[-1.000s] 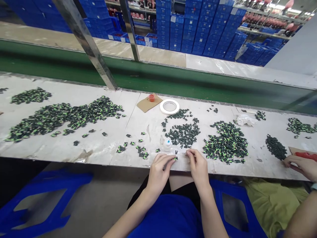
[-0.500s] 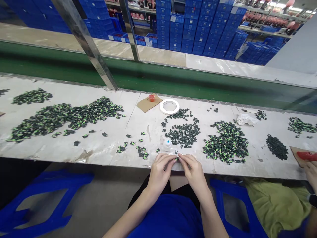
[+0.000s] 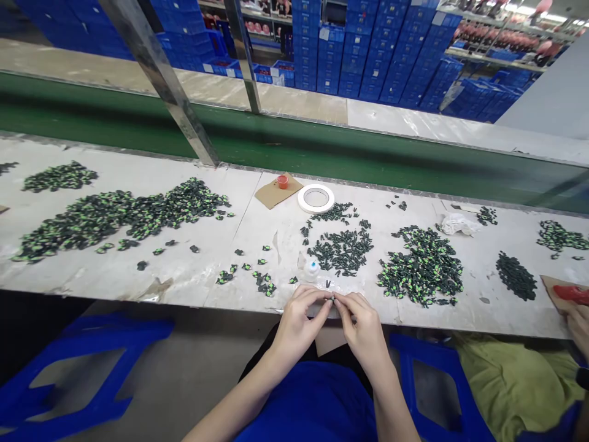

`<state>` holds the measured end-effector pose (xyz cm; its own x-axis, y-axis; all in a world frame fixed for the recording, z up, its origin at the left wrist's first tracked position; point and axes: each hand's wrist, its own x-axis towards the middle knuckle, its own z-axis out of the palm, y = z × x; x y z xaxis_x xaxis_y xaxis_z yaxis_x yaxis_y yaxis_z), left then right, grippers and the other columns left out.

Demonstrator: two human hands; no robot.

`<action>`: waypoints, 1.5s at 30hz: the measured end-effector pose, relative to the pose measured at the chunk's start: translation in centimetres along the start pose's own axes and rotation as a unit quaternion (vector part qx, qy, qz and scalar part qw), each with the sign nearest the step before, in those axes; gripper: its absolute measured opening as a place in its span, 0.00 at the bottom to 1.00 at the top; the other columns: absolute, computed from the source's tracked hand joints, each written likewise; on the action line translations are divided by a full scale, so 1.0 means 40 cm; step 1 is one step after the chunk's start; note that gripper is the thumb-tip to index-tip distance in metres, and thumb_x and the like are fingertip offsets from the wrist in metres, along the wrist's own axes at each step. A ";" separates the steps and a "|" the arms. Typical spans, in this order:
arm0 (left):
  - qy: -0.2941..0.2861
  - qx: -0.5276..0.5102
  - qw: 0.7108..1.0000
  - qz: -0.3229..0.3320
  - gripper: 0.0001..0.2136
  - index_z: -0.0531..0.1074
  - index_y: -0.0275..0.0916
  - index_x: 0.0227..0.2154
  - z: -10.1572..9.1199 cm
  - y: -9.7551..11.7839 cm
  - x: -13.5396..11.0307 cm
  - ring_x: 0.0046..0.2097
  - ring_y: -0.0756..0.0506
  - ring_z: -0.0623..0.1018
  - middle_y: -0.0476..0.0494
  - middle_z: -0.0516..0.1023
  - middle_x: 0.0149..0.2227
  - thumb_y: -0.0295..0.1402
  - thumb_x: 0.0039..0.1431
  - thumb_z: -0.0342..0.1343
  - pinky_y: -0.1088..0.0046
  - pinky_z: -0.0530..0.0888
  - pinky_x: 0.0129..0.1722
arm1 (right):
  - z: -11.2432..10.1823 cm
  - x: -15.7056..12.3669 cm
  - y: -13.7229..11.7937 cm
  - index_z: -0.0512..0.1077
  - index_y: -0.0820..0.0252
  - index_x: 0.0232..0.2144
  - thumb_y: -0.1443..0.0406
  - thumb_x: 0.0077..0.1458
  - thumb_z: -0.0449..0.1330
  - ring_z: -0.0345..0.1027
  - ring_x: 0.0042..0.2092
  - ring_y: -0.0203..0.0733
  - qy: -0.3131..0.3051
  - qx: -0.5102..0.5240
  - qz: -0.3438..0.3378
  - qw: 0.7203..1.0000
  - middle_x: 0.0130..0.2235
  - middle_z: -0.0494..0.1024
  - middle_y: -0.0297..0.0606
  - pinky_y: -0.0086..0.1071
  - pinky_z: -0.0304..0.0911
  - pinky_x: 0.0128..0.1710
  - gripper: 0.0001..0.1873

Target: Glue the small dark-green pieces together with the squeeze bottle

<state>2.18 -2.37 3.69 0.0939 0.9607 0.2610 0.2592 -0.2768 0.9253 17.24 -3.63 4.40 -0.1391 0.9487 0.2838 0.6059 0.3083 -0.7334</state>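
Fingertips of my left hand (image 3: 301, 316) and my right hand (image 3: 359, 313) meet at the table's front edge, pinching a small dark piece (image 3: 332, 298) between them. Most of that piece is covered by the fingers. Just beyond lies a single small dark part (image 3: 327, 283) on the tabletop. A small white bottle with a blue tip (image 3: 312, 267) stands ahead of my left hand. Behind it spreads a pile of small plain dark parts (image 3: 343, 250). To the right is a heap of dark pieces with green spots (image 3: 421, 267); several similar loose pieces (image 3: 264, 282) lie to the left.
A white tape roll (image 3: 316, 198) and a red cup on cardboard (image 3: 282, 182) sit farther back. Long heaps of green-spotted pieces (image 3: 115, 215) cover the left side. At far right, a co-worker's hand (image 3: 578, 322) is beside a red object (image 3: 570, 293). A metal post (image 3: 170, 92) rises behind.
My fingertips have shifted slightly right and nearer to me with the small piece, turning it. The co-worker's hand at the right has moved a little.
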 end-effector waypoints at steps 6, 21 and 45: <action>0.001 -0.037 0.999 -0.038 0.04 0.78 0.40 0.31 -0.003 0.013 0.003 0.38 0.46 0.79 0.44 0.78 0.33 0.28 0.54 0.58 0.70 0.78 0.39 | -0.016 -0.007 -0.017 0.76 0.58 0.42 0.64 0.62 0.54 0.74 0.35 0.42 0.015 0.041 0.029 0.999 0.34 0.80 0.42 0.32 0.72 0.30 0.12; 0.021 -0.146 0.980 -0.132 0.12 0.62 0.42 0.36 0.001 0.060 -0.011 0.37 0.48 0.80 0.49 0.78 0.30 0.28 0.51 0.59 0.71 0.76 0.41 | -0.016 -0.016 -0.062 0.70 0.58 0.35 0.69 0.60 0.54 0.70 0.33 0.39 0.070 0.014 -0.046 0.996 0.32 0.76 0.40 0.27 0.66 0.23 0.05; 0.052 0.321 0.945 0.039 0.07 0.77 0.41 0.35 -0.107 -0.108 0.023 0.44 0.38 0.70 0.42 0.79 0.37 0.31 0.60 0.54 0.58 0.73 0.43 | 0.033 0.050 0.060 0.71 0.57 0.49 0.52 0.55 0.60 0.60 0.49 0.53 0.142 -0.164 -0.028 0.976 0.45 0.72 0.47 0.49 0.64 0.47 0.23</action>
<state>-2.98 -0.20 1.12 0.0509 0.9241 0.3788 0.7876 -0.2704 0.5537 17.37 -0.90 2.38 0.0145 0.8593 0.5112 0.8277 0.2765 -0.4883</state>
